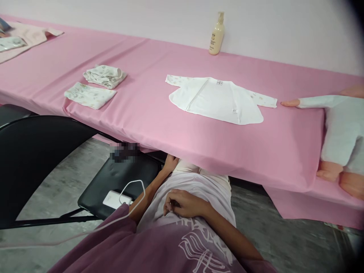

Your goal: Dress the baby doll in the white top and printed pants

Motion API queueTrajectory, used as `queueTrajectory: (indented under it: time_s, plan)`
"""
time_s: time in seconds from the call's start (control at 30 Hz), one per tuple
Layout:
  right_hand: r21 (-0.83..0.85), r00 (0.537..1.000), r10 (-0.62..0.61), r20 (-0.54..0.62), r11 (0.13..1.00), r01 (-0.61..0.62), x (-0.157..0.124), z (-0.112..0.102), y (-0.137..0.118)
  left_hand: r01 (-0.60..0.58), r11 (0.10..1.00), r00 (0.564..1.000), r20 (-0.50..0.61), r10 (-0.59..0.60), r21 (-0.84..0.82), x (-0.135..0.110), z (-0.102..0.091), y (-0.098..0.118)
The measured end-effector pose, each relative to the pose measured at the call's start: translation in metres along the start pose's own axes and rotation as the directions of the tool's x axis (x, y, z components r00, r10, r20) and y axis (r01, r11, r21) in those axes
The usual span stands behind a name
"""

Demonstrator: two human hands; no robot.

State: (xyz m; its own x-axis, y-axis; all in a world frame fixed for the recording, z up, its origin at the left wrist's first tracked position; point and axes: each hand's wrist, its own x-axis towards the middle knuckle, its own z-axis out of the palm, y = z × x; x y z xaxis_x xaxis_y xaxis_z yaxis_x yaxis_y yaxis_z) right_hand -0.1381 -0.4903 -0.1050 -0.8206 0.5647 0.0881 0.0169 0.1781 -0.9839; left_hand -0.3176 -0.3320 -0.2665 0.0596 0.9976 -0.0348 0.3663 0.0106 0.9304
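My right hand [182,203] rests on my lap against my light shirt, fingers curled loosely inward with nothing visible in them. My left hand [170,163] reaches down beside my thigh under the table edge; its fingers are hidden by the pink cloth. A white baby shirt [218,99] lies spread flat on the pink table [148,110], well beyond both hands. Two folded patterned baby garments [90,94] [105,75] lie to the left. A doll in pale clothes [341,132] lies at the right end.
A cream pump bottle [216,35] stands by the wall. A black folding chair [42,159] stands to my left, and a white power bank [115,199] with a cable lies on a second black seat. More cloth [25,38] lies far left.
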Motion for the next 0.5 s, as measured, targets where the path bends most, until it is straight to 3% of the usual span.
queueTrajectory:
  time_s: [0.27,0.5]
  plan:
    - [0.103,0.998,0.050,-0.037,0.994,-0.046,-0.002,0.002,0.005,0.026,0.998,0.999,0.016,-0.027,0.056,0.002,-0.002,-0.004]
    - [0.102,0.997,0.064,-0.042,0.993,-0.059,-0.004,0.002,0.007,-0.021,0.992,0.998,0.066,0.013,0.122,0.000,-0.006,0.013]
